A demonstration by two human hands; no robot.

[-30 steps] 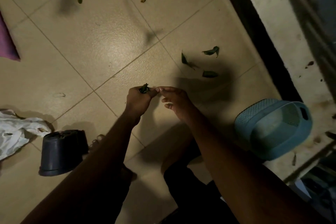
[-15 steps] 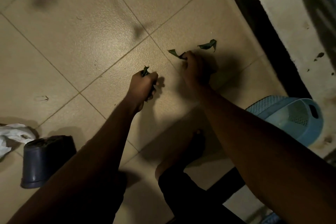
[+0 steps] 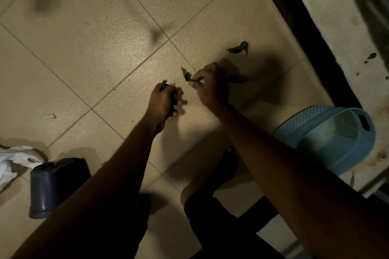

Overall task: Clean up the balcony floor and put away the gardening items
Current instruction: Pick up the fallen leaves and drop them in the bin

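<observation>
Your left hand (image 3: 163, 101) is clutching a wad of dark green leaf scraps (image 3: 163, 85), fingers curled tight around it. Your right hand (image 3: 210, 87) is pinching a torn dark green leaf piece (image 3: 186, 73) over the beige tiled floor (image 3: 84, 48), while another curled green leaf (image 3: 239, 49) is lying beyond it.

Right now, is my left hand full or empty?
Full: the left hand curls its fingers round dark green leaf scraps, which poke out above the fist.
</observation>
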